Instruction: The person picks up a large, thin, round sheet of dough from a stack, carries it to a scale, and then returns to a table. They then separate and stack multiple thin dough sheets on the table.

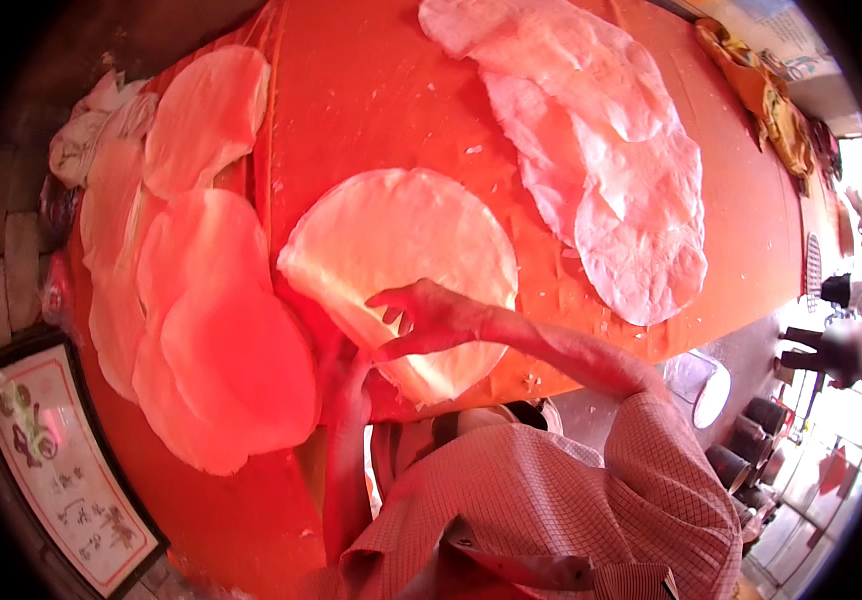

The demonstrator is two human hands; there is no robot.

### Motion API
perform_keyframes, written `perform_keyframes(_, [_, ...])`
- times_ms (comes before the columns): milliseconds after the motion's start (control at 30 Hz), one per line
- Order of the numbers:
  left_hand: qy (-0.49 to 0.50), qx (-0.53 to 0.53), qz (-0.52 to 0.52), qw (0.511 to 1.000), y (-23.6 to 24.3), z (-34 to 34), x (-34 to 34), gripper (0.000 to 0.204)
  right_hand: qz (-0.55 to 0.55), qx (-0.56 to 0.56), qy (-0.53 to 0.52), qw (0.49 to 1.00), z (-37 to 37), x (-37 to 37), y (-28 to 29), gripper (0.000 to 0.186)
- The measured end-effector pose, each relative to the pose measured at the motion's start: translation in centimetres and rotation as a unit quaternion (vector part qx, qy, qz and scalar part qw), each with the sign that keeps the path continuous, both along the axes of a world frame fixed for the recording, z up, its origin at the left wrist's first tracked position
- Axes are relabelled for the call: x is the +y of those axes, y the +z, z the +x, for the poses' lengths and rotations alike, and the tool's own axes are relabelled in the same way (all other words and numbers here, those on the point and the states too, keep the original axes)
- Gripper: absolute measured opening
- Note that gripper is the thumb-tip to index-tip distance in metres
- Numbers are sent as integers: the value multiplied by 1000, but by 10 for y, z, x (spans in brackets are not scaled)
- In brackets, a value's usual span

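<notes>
A large, thin, pale round flatbread lies in front of me on the red tablecloth. Over its near part is my right hand, reaching in from the right, fingers bent and apart, with nothing visible between them. My left hand is at the flatbread's near left edge, where the edge looks straight, as if folded or lifted. Red glare and shadow hide the left fingers, so their grip does not show. To the left, several smooth flatbreads overlap. On the right, wrinkled flatbreads overlap in a long row.
A framed picture leans at the lower left. Crumpled pale cloth sits at the far left corner, and yellow-brown cloth lies along the right edge. Beyond the table, a person stands near dark pots. Small crumbs dot the tablecloth.
</notes>
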State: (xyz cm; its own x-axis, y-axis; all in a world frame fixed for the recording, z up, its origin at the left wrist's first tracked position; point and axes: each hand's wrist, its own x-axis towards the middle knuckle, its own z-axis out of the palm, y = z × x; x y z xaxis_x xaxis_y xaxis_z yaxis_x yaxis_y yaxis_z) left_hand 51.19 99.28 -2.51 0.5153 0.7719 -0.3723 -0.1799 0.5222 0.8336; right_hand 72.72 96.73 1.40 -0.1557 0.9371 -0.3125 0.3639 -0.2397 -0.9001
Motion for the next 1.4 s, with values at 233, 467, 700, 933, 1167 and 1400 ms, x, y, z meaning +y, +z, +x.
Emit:
perform_keyframes(233, [15, 69, 29, 997, -18, -21, 0, 55, -156, 313, -129, 928, -12, -16, -41, 30])
perform_keyframes(467, [13, 46, 7, 999, -8, -13, 4, 58, -6, 114, -108, 988, -45, -21, -31, 26])
perform_keyframes(700, [-3, -40, -9, 999, -17, -21, 4, 61, -55, 119, -96, 987, -34, -23, -15, 34])
perform_keyframes(933, [-31, 25, 11, 999, -11, -13, 8, 53, -29, 131, -157, 978, -24, -25, -32, 25])
perform_keyframes(1167, [-9, -10, 5, 1000, -14, -16, 2, 44, 12, 59, -129, 990, -43, -26, -25, 55])
perform_keyframes(1400, [5, -46, -50, 998, -10, -10, 0, 43, 58, 30, -138, 988, -38, -23, -22, 51])
